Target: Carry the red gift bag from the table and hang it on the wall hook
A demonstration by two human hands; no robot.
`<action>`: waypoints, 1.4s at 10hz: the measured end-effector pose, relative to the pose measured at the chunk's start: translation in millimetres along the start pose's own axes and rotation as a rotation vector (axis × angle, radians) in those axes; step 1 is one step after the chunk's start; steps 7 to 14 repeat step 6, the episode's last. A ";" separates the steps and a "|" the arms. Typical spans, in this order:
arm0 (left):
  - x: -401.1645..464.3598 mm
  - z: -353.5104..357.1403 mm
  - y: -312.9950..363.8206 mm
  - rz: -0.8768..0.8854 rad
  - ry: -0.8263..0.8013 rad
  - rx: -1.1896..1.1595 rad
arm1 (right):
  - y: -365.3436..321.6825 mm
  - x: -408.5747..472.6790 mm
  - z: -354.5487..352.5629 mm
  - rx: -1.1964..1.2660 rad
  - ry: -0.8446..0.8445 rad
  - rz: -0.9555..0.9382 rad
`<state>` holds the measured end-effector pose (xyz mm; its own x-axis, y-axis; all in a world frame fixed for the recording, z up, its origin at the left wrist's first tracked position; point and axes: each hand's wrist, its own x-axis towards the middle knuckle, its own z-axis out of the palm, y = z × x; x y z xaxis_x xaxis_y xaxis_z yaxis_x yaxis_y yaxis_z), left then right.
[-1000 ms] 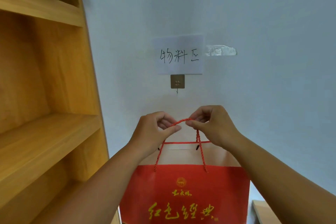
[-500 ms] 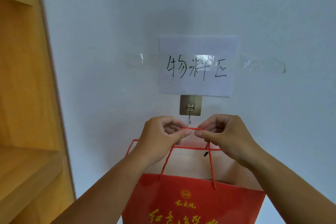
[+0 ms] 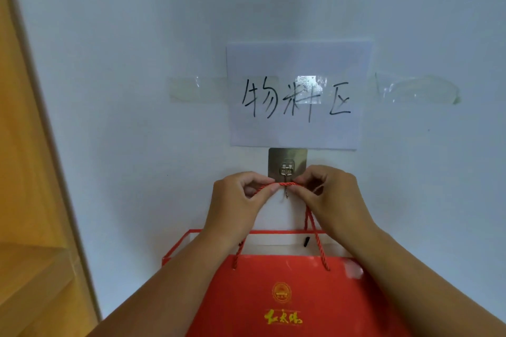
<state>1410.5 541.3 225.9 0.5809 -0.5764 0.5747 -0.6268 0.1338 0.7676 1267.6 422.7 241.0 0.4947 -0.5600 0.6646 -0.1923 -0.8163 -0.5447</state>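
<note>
The red gift bag (image 3: 295, 295) with gold lettering hangs below my hands, close to the white wall. Its red rope handle (image 3: 283, 186) is stretched taut between my left hand (image 3: 238, 200) and my right hand (image 3: 331, 197), both pinching it. The rope crosses right in front of the metal wall hook (image 3: 286, 169), which sits on a square steel plate. Whether the rope rests on the hook's prong I cannot tell. The bag's open top shows a pale inside.
A white paper sign (image 3: 295, 96) with handwritten characters is taped to the wall just above the hook. A wooden shelf unit (image 3: 30, 200) stands along the left edge. Strips of clear tape (image 3: 416, 89) cling to the wall beside the sign.
My view has come closer to the wall. Both hands have lifted the rope handle from below the hook up to the hook's level, and the bag has risen with them.
</note>
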 end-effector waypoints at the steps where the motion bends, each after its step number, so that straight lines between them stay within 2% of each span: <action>1: -7.0 3.2 -9.5 0.001 -0.036 0.046 | 5.4 -5.8 3.4 -0.121 -0.078 -0.023; 3: -28.2 7.4 -19.5 -0.001 -0.087 0.038 | 5.2 -28.0 14.1 -0.075 -0.082 -0.008; 5: -48.1 -3.7 -17.3 0.032 -0.055 0.115 | -1.4 -51.2 7.0 -0.077 -0.089 0.031; 6: -77.3 -14.4 -10.3 0.060 -0.019 0.190 | -14.0 -72.3 -13.1 -0.064 -0.025 0.063; 14: -77.3 -14.4 -10.3 0.060 -0.019 0.190 | -14.0 -72.3 -13.1 -0.064 -0.025 0.063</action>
